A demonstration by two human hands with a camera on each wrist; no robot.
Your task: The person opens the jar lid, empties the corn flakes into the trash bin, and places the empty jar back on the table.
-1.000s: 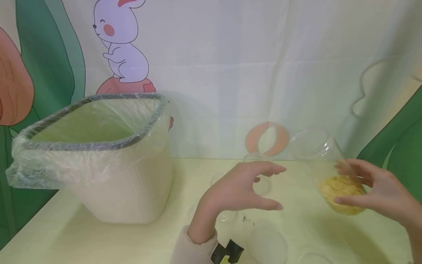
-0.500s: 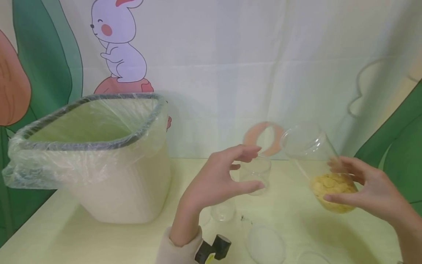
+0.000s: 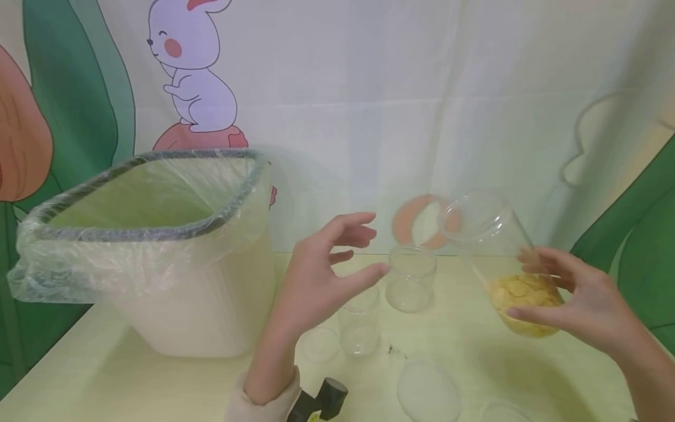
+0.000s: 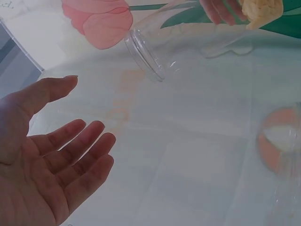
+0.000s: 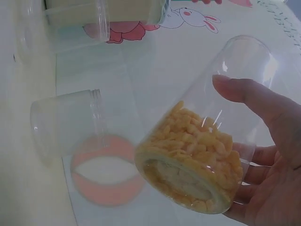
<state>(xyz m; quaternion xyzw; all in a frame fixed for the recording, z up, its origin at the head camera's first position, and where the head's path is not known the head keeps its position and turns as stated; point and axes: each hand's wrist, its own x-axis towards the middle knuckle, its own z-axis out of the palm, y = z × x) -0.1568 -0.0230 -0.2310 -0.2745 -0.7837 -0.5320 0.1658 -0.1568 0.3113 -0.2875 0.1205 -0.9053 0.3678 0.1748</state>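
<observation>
My right hand grips a large clear plastic jar around its lower part, fingers behind and thumb in front. The jar is raised above the table and tilted, its uncovered mouth up and to the left. Yellow flake-like food fills the lower part; the right wrist view shows these yellow pieces against the jar's base. My left hand hovers to the left of the jar, holding nothing. Its fingers and thumb are spread apart and gently bent, as the left hand also appears in the left wrist view.
A bin lined with a clear bag stands at left. Two smaller clear jars, one behind and one nearer, stand mid-table. A translucent round lid lies in front, near some dark specks. A printed curtain hangs behind.
My left hand has moved left and slightly up, away from the small jars. My right hand has shifted a little left with the tilted jar.
</observation>
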